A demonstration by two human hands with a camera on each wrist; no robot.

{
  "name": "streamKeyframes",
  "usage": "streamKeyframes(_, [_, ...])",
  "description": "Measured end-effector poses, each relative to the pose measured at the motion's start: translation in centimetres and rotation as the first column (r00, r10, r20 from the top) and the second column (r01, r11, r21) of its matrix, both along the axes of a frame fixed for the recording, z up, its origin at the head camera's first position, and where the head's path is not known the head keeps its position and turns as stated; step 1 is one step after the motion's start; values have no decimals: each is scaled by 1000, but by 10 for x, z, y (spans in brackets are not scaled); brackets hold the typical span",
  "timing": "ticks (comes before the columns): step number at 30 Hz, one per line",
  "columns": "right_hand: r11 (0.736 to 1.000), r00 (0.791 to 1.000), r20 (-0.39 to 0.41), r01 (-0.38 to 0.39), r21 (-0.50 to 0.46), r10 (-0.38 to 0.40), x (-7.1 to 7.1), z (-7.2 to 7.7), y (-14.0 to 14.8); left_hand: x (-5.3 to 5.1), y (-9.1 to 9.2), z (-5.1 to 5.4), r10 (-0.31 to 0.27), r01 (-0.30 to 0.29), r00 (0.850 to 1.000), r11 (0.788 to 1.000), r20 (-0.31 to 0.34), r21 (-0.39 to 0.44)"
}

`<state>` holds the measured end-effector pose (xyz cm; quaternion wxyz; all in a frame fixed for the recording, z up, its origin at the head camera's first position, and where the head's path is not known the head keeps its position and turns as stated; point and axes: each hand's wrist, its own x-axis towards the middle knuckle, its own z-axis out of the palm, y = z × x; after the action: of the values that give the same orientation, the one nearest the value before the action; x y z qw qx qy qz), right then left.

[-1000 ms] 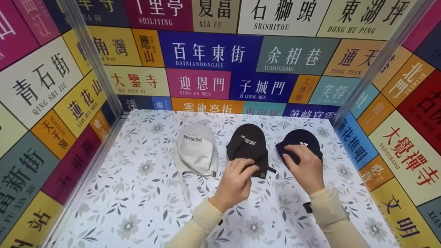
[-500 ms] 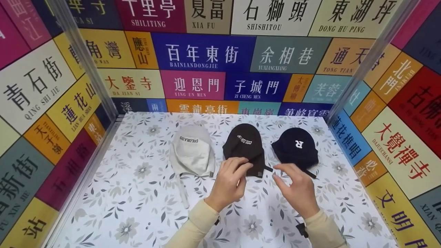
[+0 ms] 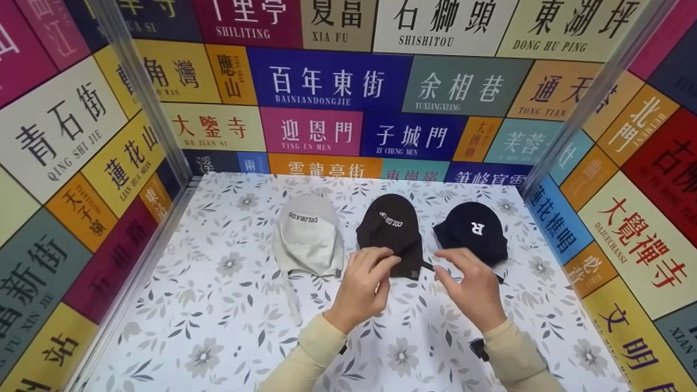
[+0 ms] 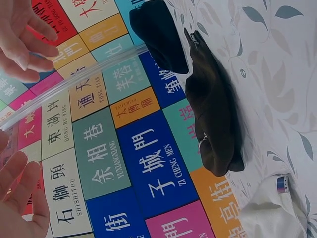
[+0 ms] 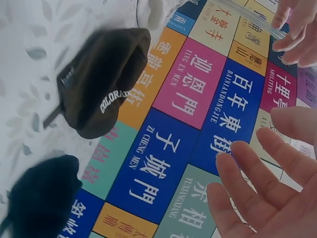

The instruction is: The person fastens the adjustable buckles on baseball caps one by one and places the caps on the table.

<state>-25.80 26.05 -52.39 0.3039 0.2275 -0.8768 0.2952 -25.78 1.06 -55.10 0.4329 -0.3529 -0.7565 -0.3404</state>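
Observation:
Three caps lie in a row in the head view: a light grey cap lettered COLORADO, a dark brown cap with similar lettering, and a navy cap bearing a white R. My left hand hovers in front of the brown cap, fingers loosely bent and holding nothing. Nearer the navy cap is my right hand, thumb and fingers apart with nothing between them. In the right wrist view, the brown cap and the right hand's spread fingers are well separated. Part of the navy cap's lower edge is hidden behind the right hand.
A white table with a leaf and flower print carries the caps. Colourful sign-covered walls enclose its back and sides, with clear corner strips where they meet. The grey cap's strap trails toward the front.
My right hand has drawn back from the navy cap toward the front, uncovering its R. The left hand stays nearly in place. The caps lie where they were; the view shifts slightly.

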Motion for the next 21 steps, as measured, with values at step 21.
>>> streamKeyframes(21, [941,958,285,-127,314,34,-111,-59,-57,2,-24,-9,65,-65,998,998,14,-16])
